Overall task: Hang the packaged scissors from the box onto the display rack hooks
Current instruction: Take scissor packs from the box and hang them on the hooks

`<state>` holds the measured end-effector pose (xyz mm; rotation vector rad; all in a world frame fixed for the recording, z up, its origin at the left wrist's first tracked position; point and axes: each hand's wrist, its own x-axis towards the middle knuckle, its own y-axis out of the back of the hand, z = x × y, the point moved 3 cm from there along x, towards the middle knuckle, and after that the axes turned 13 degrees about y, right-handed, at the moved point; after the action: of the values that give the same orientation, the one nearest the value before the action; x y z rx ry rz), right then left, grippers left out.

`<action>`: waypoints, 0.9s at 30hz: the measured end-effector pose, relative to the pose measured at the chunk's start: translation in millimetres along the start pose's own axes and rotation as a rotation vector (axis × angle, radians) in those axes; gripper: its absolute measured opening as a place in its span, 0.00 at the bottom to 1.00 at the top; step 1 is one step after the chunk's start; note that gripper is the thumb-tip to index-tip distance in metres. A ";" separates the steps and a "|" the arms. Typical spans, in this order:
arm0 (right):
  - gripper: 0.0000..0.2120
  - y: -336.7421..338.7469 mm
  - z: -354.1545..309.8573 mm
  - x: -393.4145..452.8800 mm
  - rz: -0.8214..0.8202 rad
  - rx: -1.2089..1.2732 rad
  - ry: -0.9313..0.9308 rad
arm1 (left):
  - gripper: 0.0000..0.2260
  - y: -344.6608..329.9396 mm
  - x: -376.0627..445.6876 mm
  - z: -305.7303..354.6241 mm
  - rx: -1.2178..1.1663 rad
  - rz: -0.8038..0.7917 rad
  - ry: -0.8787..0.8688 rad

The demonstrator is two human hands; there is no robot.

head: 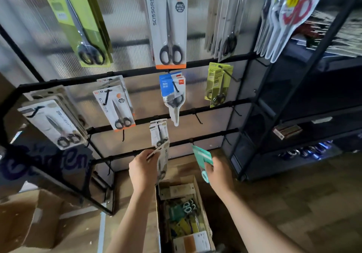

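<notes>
My left hand (142, 169) pinches the top of a grey-white scissors pack (163, 161), held just below a small pack (159, 134) that hangs on a hook of the black display rack (205, 136). My right hand (218, 171) grips a teal scissors pack (203, 159), its top edge close under a hook on the lower bar. Below my hands the open cardboard box (197, 186) on the floor holds several more packaged scissors (186, 213).
Many scissors packs hang on the upper rows: green (82, 23), white-orange (168, 25), blue (172, 94), yellow-green (218, 84). A black shelf unit (293, 96) stands to the right. Flattened cardboard boxes (29, 219) lie at the lower left on the wood floor.
</notes>
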<state>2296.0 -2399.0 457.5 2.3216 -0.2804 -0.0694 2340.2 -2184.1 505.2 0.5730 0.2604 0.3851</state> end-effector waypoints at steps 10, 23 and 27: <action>0.11 -12.9 -6.6 -5.3 0.017 -0.080 0.010 | 0.10 -11.9 35.0 -18.3 0.085 -0.130 -0.010; 0.12 -72.7 14.2 25.0 -0.141 -0.043 -0.028 | 0.10 -54.4 90.1 -53.9 0.201 -0.203 0.089; 0.11 -84.2 22.5 34.4 -0.180 -0.074 -0.022 | 0.10 -72.0 99.5 -62.7 0.201 -0.266 0.079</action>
<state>2341.6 -2366.1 382.5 2.2686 -0.0776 -0.1914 2428.0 -2167.9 400.1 0.7112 0.4499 0.1239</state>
